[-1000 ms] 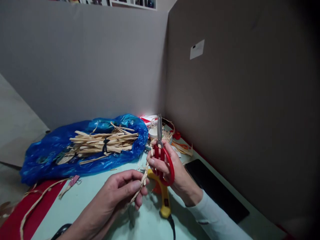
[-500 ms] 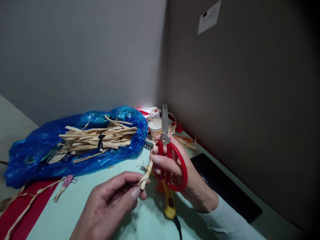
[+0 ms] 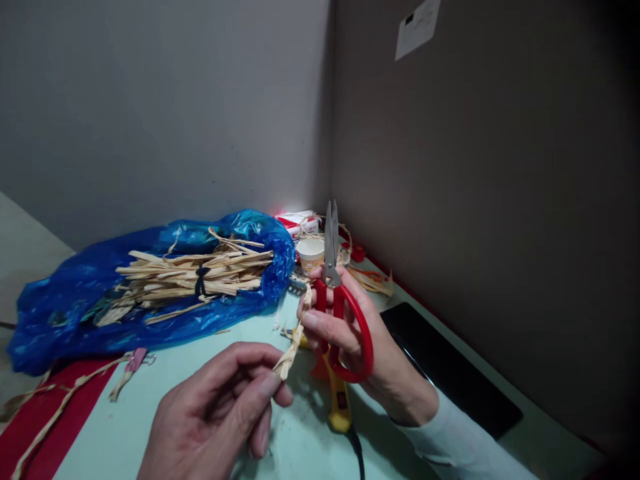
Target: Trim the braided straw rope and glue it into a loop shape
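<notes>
Between my hands runs a short braid of pale dried straw (image 3: pixel 291 348). My left hand (image 3: pixel 225 400) pinches its lower end between thumb and index finger. My right hand (image 3: pixel 357 327) has red-handled scissors (image 3: pixel 364 333) hooked over its fingers, blades pointing up and slightly apart. Its thumb and fingers also hold the upper part of the braid. Under my right hand lies a yellow tool, seemingly a glue gun (image 3: pixel 341 403), with a black cord; its front part is partly hidden.
A tied straw bundle (image 3: pixel 195 273) lies on a blue plastic bag (image 3: pixel 60 313) at left. A pink binder clip (image 3: pixel 136 360) grips a straw braid at front left. Behind my right hand stand a paper cup (image 3: pixel 311 250) and a red-white packet (image 3: pixel 300 223). A black flat device (image 3: pixel 450 367) lies right.
The scissors have risen slightly and tilted a little. My left hand's lower fingers have spread somewhat, with the braid still pinched. The camera view has shifted slightly.
</notes>
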A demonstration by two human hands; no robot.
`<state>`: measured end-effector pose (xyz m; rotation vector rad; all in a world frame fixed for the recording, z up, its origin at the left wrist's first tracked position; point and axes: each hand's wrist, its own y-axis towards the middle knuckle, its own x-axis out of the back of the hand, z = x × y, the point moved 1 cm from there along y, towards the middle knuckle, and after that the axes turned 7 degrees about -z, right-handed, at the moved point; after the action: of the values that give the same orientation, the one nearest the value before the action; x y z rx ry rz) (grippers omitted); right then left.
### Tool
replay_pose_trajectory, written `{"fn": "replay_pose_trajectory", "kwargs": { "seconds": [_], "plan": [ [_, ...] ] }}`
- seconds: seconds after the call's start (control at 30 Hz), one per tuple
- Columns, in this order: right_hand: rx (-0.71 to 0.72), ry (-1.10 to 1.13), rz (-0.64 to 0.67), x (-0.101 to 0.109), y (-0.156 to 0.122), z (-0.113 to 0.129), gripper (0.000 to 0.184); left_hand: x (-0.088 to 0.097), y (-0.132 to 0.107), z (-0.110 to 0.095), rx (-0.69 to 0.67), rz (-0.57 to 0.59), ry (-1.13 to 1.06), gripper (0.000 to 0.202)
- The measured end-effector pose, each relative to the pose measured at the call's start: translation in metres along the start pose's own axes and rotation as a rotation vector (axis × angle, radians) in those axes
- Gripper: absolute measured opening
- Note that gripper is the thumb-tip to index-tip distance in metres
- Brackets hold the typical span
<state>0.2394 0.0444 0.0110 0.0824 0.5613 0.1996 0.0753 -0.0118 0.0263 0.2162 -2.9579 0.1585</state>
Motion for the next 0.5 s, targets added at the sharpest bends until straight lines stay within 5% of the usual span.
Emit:
{"fn": "replay_pose_trajectory", "kwargs": {
  "seconds": [0.23, 0.37, 0.5],
  "plan": [
    [0.048, 0.023, 0.044, -0.0004, -0.0018, 0.0022, 0.048, -0.0033, 0.0085, -0.0106, 0.251, 0.258, -0.304, 0.024],
    [0.073, 0.000, 0.062, -0.0019, -0.0028, 0.0034, 0.046, -0.0025, 0.0102, -0.0093, 0.267, 0.259, -0.332, 0.028],
    [0.084, -0.040, 0.063, -0.0028, -0.0026, 0.0039, 0.043, -0.0020, 0.0085, -0.0063, 0.128, 0.173, -0.133, 0.026]
  ]
}}
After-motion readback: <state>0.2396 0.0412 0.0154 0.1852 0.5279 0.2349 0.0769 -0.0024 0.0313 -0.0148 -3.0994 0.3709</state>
